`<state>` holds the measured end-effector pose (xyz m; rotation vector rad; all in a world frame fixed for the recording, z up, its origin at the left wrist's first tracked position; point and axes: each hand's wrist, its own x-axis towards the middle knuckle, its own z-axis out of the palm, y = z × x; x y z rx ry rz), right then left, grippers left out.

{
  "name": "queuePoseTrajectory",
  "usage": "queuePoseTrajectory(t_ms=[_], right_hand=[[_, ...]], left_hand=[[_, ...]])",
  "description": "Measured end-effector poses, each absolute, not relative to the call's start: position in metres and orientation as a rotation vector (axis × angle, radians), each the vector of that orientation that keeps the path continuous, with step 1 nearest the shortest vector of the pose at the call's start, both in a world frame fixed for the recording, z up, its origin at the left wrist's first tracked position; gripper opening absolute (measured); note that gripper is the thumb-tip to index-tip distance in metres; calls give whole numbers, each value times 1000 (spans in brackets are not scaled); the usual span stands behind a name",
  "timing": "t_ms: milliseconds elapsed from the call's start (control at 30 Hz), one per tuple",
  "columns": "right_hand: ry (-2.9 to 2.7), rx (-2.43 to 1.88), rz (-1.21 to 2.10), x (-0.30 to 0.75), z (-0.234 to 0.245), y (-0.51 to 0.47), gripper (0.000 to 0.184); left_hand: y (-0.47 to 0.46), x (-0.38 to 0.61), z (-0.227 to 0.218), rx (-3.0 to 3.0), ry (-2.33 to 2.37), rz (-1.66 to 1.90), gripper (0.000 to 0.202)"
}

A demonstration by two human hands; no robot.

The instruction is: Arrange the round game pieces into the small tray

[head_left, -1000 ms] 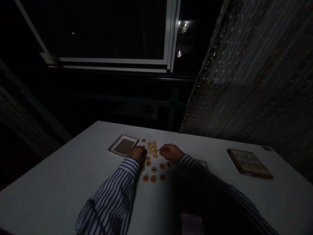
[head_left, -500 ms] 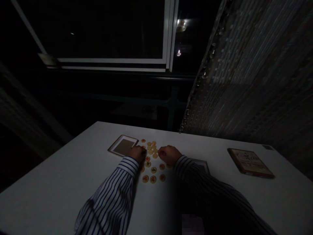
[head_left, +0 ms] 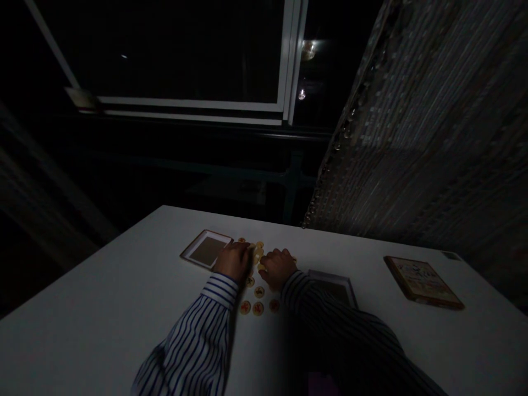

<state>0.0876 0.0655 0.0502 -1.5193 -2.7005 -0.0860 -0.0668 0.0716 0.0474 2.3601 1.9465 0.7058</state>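
Several small round yellow game pieces (head_left: 258, 308) with red and dark marks lie on a white table (head_left: 103, 319). My left hand (head_left: 235, 260) rests on the pieces beside an open shallow box tray (head_left: 205, 248), fingers curled over them. My right hand (head_left: 278, 265) lies close beside it on the pieces, fingers bent down. Both arms wear striped sleeves. What the fingers hold is hidden in the dim light.
A second flat tray (head_left: 334, 284) lies just right of my right wrist. A brown box lid (head_left: 422, 281) with a picture sits at the table's right. Behind the table are a dark window frame (head_left: 284, 71) and a beaded curtain (head_left: 412, 126).
Both hands have drawn closer together over the far cluster of pieces, the right hand moving left. The view has shifted slightly.
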Motion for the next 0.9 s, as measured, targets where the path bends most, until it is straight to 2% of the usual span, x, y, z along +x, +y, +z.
queuePoseTrajectory(t_ms=[567,700,900], right_hand=[[-2675,-1493,-51,86,44,69,24],[-2587,-1514,128,92,46,73,27],[-2184,-1473,754,100,42,82,23]], left_hand=[[53,-69,37,2352,1909,799,30],[53,-69,37,2357,1883,828,30],[53,-66,33,2400,1754,907,29]])
